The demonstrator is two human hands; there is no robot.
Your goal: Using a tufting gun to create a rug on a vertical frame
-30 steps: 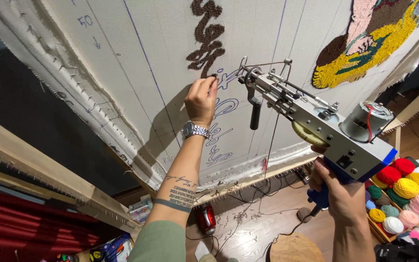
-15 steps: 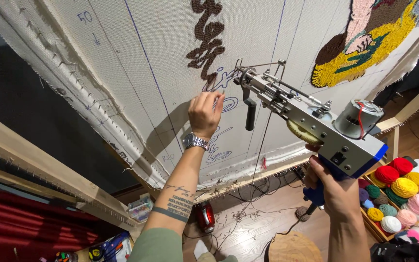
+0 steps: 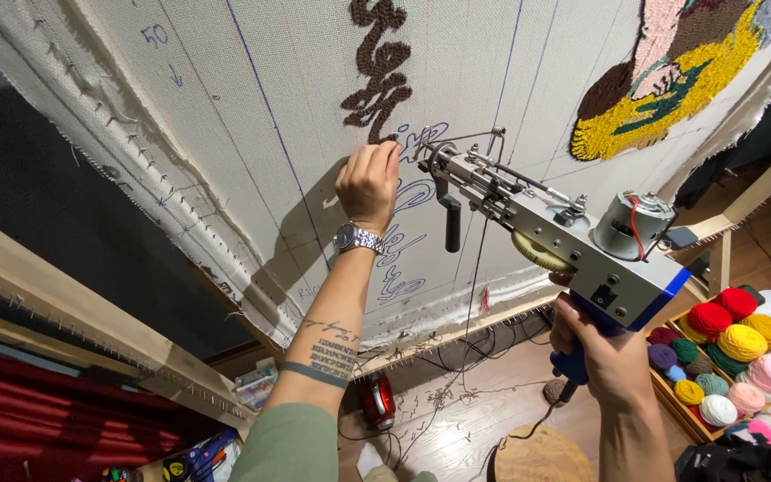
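My left hand [image 3: 368,183] is raised against the white tufting cloth [image 3: 225,134], fingertips pinched at the lower end of a brown tufted shape [image 3: 377,76]. A silver watch sits on that wrist. My right hand [image 3: 607,357] grips the blue handle of a silver tufting gun [image 3: 546,228], whose needle end points at the cloth just right of my left fingers. A thin yarn strand runs down from the gun. Blue outlines are drawn on the cloth below my left hand.
A wooden frame [image 3: 73,312] holds the cloth. A yellow, pink and brown tufted patch [image 3: 662,80] fills the upper right. A tray of coloured yarn balls [image 3: 725,357] stands at lower right. Cables, a red object [image 3: 377,399] and a round wooden stool [image 3: 533,455] lie on the floor.
The view has shifted a little. My left hand stays pinched at the cloth by the brown tufting, and the gun's tip stays close beside it.
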